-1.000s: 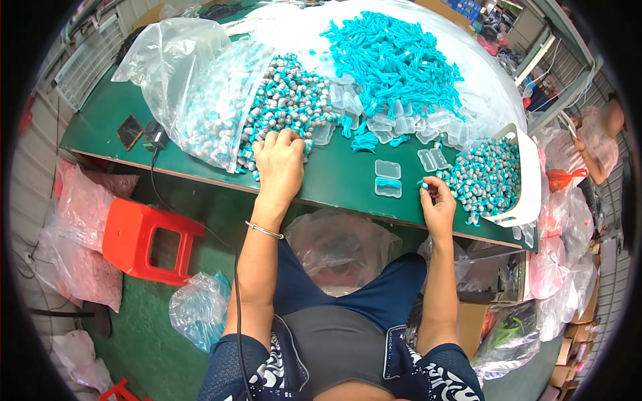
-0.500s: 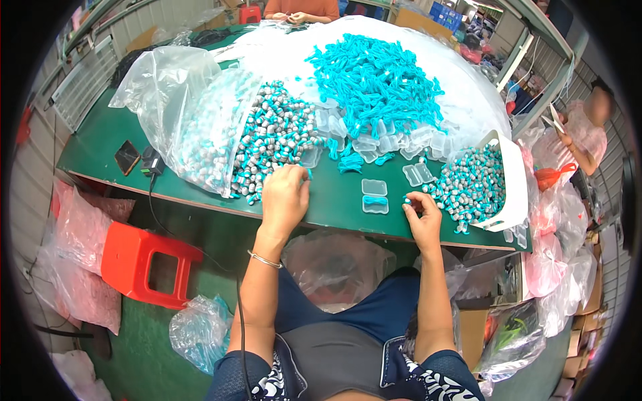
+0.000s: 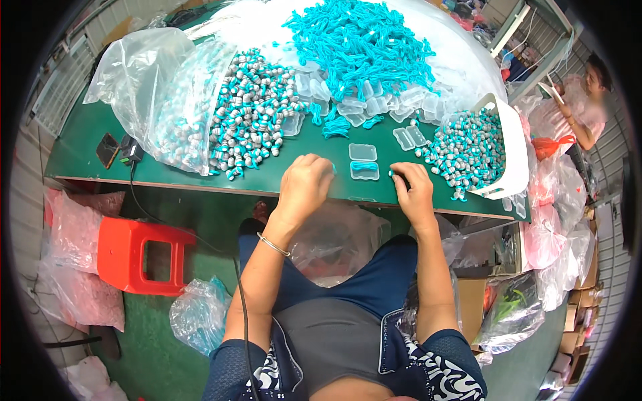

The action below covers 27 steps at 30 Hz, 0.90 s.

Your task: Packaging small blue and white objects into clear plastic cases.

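My left hand [image 3: 304, 187] is closed, pinching a small grey-and-teal plug, of which only a teal bit shows at the fingertips. It is just left of an open clear plastic case [image 3: 363, 152] lying on the green table. A folded teal cord [image 3: 364, 166] lies in the case's nearer half. To the right of the case, my right hand [image 3: 416, 194] pinches another small grey-and-teal plug [image 3: 391, 174] between thumb and forefinger. Loose plugs form a pile [image 3: 247, 113] at the left, spilling from a clear bag [image 3: 150, 93]. More plugs [image 3: 468, 147] lie in a tipped white bin [image 3: 511, 147].
Behind the case rises a heap of teal cords [image 3: 361, 47], with several clear cases [image 3: 401, 103] along its near side. A second open case [image 3: 409, 138] lies by the bin. A red stool [image 3: 117, 257] is on the floor at left. A person [image 3: 582, 107] is at far right.
My left hand has come away from the left pile, moving right toward the open case. My right hand has moved slightly closer to the case. The whole view has shifted.
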Tool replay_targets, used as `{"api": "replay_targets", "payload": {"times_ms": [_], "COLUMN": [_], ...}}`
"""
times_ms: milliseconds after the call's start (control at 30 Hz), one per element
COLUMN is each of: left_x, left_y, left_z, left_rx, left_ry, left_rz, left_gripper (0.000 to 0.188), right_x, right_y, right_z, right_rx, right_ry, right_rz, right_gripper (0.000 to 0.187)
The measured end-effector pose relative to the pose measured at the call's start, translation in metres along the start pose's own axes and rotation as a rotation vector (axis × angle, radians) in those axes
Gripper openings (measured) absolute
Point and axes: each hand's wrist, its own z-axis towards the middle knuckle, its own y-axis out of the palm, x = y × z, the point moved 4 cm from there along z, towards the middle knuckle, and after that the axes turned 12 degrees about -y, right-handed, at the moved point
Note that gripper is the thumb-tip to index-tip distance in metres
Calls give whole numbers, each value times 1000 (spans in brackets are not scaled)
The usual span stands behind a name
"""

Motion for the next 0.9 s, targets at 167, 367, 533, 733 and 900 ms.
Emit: {"api": "replay_targets", "payload": {"times_ms": [167, 367, 533, 733, 900], "left_x": [0, 7, 30, 33, 35], "left_y": [1, 6, 16, 31, 34], "left_z": [0, 4, 14, 16, 15], "left_rx": [13, 8, -18, -61, -86], "left_ry": [-64, -52, 55, 49, 55], "left_rz": [34, -58, -134, -47, 17], "left_gripper": [11, 12, 14, 9, 5], "right_x": [4, 10, -9, -18, -16], "right_y": [0, -2, -2, 16, 19], "right_z": [-2, -4, 12, 26, 28], "right_rx": [17, -77, -32, -87, -159], "right_ry": [-3, 76, 43, -93, -79], "right_rz": [-92, -91, 42, -30, -45], "right_gripper": [17, 15, 14, 12, 9]}}
